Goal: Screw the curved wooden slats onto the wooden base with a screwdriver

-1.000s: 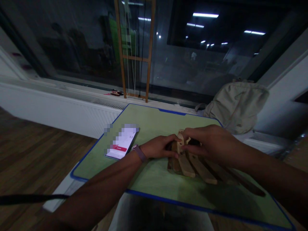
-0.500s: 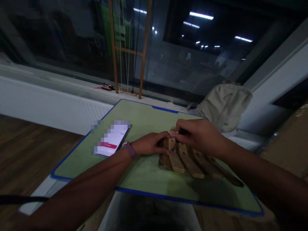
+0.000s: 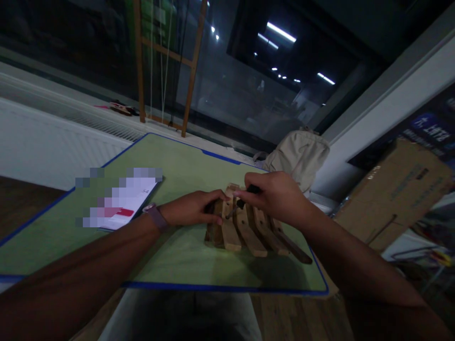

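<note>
My right hand (image 3: 275, 192) is closed round the black handle of a screwdriver (image 3: 241, 204). Its thin shaft slants down to the left, with the tip at or near a small hole in a wooden slat. The slat belongs to a wooden slatted piece (image 3: 250, 237) with several curved, light-brown slats side by side. At its left end, my left hand (image 3: 190, 207) grips the wood between thumb and fingers. My right forearm and hand cover part of the far right slats.
The piece lies on a green table (image 3: 170, 163) with blue edging. A lit phone (image 3: 133, 196) rests left of my left wrist. Behind stand a beige backpack (image 3: 298, 154) and a wooden frame (image 3: 194, 71) with strings by the window. A cardboard box (image 3: 398, 189) is at the right.
The view has swung right, so everything sits further left and the box shows. My right hand has tilted, and the screwdriver shaft is now visible against the slat. My left hand keeps its grip.
</note>
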`<state>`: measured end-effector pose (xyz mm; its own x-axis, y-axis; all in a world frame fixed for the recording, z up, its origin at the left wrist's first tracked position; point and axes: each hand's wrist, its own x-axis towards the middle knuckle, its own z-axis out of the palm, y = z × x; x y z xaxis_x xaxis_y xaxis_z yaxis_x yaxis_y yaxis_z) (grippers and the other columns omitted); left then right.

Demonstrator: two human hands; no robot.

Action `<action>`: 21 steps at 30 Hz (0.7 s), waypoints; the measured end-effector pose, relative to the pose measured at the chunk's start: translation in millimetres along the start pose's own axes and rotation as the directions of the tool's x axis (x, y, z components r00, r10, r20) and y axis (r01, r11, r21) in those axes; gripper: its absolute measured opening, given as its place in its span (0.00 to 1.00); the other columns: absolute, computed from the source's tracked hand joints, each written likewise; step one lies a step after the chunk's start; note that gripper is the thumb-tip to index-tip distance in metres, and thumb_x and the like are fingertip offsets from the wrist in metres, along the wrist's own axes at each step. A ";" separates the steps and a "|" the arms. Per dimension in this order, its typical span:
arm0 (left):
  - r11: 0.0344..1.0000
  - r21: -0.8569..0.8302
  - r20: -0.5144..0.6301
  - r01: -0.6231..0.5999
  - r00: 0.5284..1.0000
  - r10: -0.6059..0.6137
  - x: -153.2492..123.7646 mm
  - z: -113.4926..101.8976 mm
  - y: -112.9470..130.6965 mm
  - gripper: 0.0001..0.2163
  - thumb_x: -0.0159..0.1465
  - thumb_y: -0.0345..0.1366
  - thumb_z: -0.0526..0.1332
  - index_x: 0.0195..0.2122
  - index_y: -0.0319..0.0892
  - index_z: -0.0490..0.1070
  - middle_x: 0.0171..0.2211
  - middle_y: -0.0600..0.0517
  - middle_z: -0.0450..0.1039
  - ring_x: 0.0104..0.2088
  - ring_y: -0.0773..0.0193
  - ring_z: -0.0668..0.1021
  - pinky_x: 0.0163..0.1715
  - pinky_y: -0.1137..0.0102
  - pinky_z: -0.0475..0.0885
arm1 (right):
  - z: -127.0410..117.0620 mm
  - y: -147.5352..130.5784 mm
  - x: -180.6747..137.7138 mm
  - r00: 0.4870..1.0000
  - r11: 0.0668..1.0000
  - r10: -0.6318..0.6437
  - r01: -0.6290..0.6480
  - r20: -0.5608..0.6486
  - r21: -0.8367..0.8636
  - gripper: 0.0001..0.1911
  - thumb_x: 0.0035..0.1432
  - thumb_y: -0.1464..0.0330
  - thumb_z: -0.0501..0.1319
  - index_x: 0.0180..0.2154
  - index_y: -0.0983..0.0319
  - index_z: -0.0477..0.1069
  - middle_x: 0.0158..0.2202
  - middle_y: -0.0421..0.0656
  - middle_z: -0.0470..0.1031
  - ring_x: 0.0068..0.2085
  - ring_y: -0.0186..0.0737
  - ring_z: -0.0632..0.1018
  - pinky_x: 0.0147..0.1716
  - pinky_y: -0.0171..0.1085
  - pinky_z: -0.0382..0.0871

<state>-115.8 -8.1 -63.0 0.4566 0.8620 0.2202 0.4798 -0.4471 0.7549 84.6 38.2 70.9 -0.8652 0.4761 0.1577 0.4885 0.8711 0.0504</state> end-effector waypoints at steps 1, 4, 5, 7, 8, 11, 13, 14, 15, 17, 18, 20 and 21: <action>1.000 -0.001 -0.001 -0.003 1.000 0.003 0.2 0.0 0.1 0.24 0.61 0.50 0.61 0.54 0.44 0.60 0.36 0.52 0.74 0.33 0.62 0.75 0.32 0.72 0.64 | -3.3 -1.2 -3.4 1.000 1.000 -0.001 0.001 0.026 -0.005 0.18 0.62 0.55 0.55 0.29 0.62 0.68 0.24 0.40 0.69 0.27 0.35 0.68 0.26 0.34 0.52; 1.000 -0.002 0.003 -0.012 1.000 0.012 0.8 0.8 -1.3 0.24 0.61 0.50 0.61 0.53 0.44 0.60 0.33 0.54 0.73 0.30 0.64 0.74 0.29 0.74 0.63 | -15.3 -11.5 -12.4 0.983 0.978 -0.139 0.118 0.117 0.171 0.09 0.62 0.63 0.56 0.40 0.62 0.68 0.38 0.45 0.72 0.37 0.37 0.71 0.34 0.34 0.59; 1.000 -0.002 0.000 -0.019 1.000 0.019 0.9 1.3 -2.1 0.24 0.61 0.50 0.61 0.53 0.44 0.60 0.32 0.54 0.72 0.30 0.64 0.74 0.29 0.74 0.63 | -17.6 -15.1 -13.2 0.968 0.955 -0.203 0.163 0.146 0.246 0.09 0.62 0.66 0.56 0.44 0.62 0.66 0.43 0.46 0.71 0.40 0.37 0.71 0.36 0.34 0.61; 1.000 0.004 -0.011 -0.029 1.000 0.029 0.8 2.1 -3.5 0.23 0.61 0.50 0.60 0.53 0.45 0.61 0.33 0.54 0.72 0.30 0.64 0.74 0.29 0.74 0.63 | -16.9 -18.6 -10.3 0.933 0.908 -0.315 0.242 0.174 0.342 0.10 0.61 0.71 0.56 0.45 0.62 0.65 0.46 0.47 0.69 0.43 0.37 0.71 0.39 0.34 0.62; 1.000 0.010 -0.020 -0.028 0.999 0.028 0.7 2.3 -3.8 0.23 0.61 0.50 0.61 0.53 0.45 0.61 0.33 0.54 0.72 0.31 0.64 0.74 0.30 0.74 0.63 | -14.2 -18.0 -7.2 0.923 0.895 -0.347 0.273 0.165 0.353 0.08 0.61 0.73 0.55 0.43 0.62 0.65 0.44 0.46 0.70 0.42 0.36 0.71 0.39 0.34 0.62; 1.000 0.018 -0.026 -0.022 0.999 0.023 0.3 1.9 -2.4 0.24 0.61 0.50 0.61 0.54 0.45 0.61 0.33 0.54 0.72 0.30 0.65 0.74 0.30 0.75 0.63 | -3.7 -8.8 1.7 0.959 0.934 -0.275 0.249 0.071 0.256 0.06 0.62 0.68 0.57 0.32 0.62 0.66 0.31 0.41 0.70 0.34 0.35 0.71 0.34 0.33 0.59; 1.000 0.012 -0.019 -0.021 1.000 0.022 0.2 1.3 -0.5 0.24 0.60 0.50 0.61 0.54 0.45 0.61 0.32 0.55 0.72 0.30 0.65 0.73 0.29 0.75 0.62 | -1.1 -2.9 1.9 0.988 0.975 -0.148 0.139 0.040 0.174 0.12 0.61 0.62 0.58 0.29 0.62 0.66 0.25 0.38 0.68 0.29 0.34 0.69 0.29 0.33 0.56; 1.000 0.006 -0.014 -0.023 1.000 0.023 0.2 1.1 0.3 0.24 0.61 0.50 0.61 0.54 0.45 0.61 0.32 0.55 0.72 0.29 0.65 0.73 0.29 0.75 0.62 | -2.2 -1.9 0.0 0.994 0.983 -0.101 0.092 0.045 0.157 0.12 0.61 0.60 0.58 0.29 0.61 0.67 0.24 0.38 0.68 0.28 0.34 0.69 0.28 0.34 0.55; 1.000 -0.001 -0.011 -0.024 1.000 0.024 0.3 1.0 0.7 0.24 0.61 0.50 0.61 0.54 0.46 0.61 0.32 0.55 0.72 0.29 0.65 0.73 0.29 0.75 0.63 | -4.5 -2.6 -2.9 0.994 0.984 -0.083 0.072 0.066 0.165 0.11 0.61 0.60 0.58 0.32 0.61 0.68 0.26 0.39 0.70 0.29 0.34 0.70 0.29 0.34 0.56; 1.000 -0.003 -0.009 -0.020 1.000 0.020 0.4 1.3 0.5 0.25 0.61 0.50 0.61 0.55 0.46 0.60 0.32 0.55 0.72 0.30 0.64 0.74 0.30 0.74 0.63 | -10.5 -8.3 -8.8 0.982 0.966 -0.138 0.106 0.126 0.234 0.09 0.61 0.64 0.59 0.41 0.60 0.68 0.37 0.42 0.73 0.36 0.37 0.72 0.33 0.34 0.60; 1.000 0.001 -0.010 -0.018 1.000 0.018 0.5 1.6 -0.1 0.25 0.61 0.50 0.61 0.55 0.46 0.60 0.32 0.55 0.72 0.30 0.64 0.74 0.30 0.74 0.64 | -12.9 -12.0 -10.7 0.971 0.952 -0.184 0.137 0.153 0.276 0.10 0.61 0.67 0.58 0.45 0.60 0.66 0.43 0.44 0.72 0.40 0.37 0.72 0.36 0.35 0.61; 1.000 0.011 -0.021 -0.017 1.000 0.018 0.6 2.3 -1.6 0.24 0.61 0.50 0.61 0.55 0.46 0.60 0.32 0.55 0.72 0.30 0.64 0.74 0.30 0.74 0.64 | -13.8 -17.8 -10.6 0.948 0.922 -0.262 0.191 0.182 0.336 0.12 0.61 0.72 0.55 0.47 0.60 0.64 0.48 0.46 0.69 0.43 0.37 0.72 0.40 0.35 0.63; 1.000 0.014 -0.026 -0.019 0.999 0.019 0.6 2.5 -2.3 0.24 0.60 0.50 0.61 0.54 0.45 0.61 0.32 0.54 0.72 0.30 0.64 0.74 0.30 0.74 0.64 | -12.4 -18.6 -8.7 0.943 0.917 -0.279 0.205 0.181 0.343 0.11 0.61 0.74 0.54 0.45 0.60 0.65 0.47 0.45 0.69 0.43 0.37 0.71 0.40 0.35 0.63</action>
<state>-114.7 -7.2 -66.2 0.4464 0.8592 0.2502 0.4816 -0.4663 0.7420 84.4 16.3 80.7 -0.9728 0.2276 -0.0441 0.2312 0.9376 -0.2598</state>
